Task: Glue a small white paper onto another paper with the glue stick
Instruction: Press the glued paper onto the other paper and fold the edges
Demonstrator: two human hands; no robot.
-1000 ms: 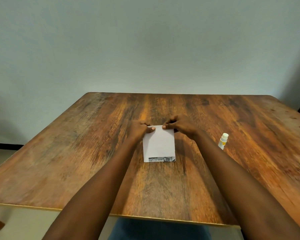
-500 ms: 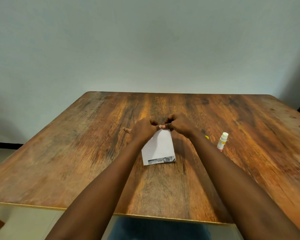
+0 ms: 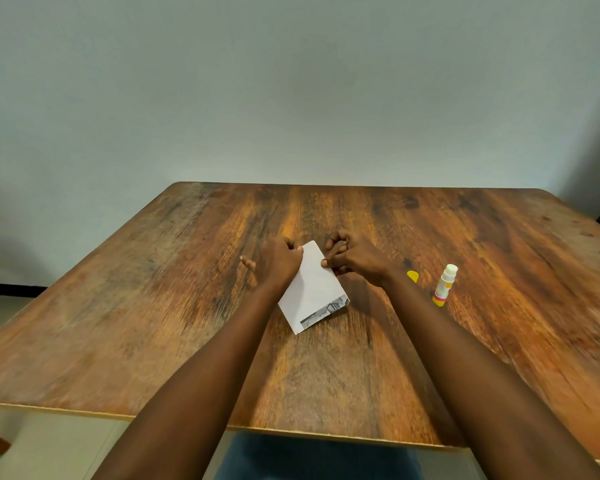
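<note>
L hand (image 3: 278, 261) + R hand (image 3: 357, 263) fingers (image 3: 327, 262) pinch white paper (image 3: 312, 292) far end | risk: uneven pull, layers slip/crease, bond crooked | glue stick (image 3: 445, 284) nr R forearm, could get knocked

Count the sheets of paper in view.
1 for certain: a white paper in the middle of the table, pinched near its far end by the left hand and right hand. The printed strip along its near edge may belong to a second sheet beneath; I cannot tell.
</note>
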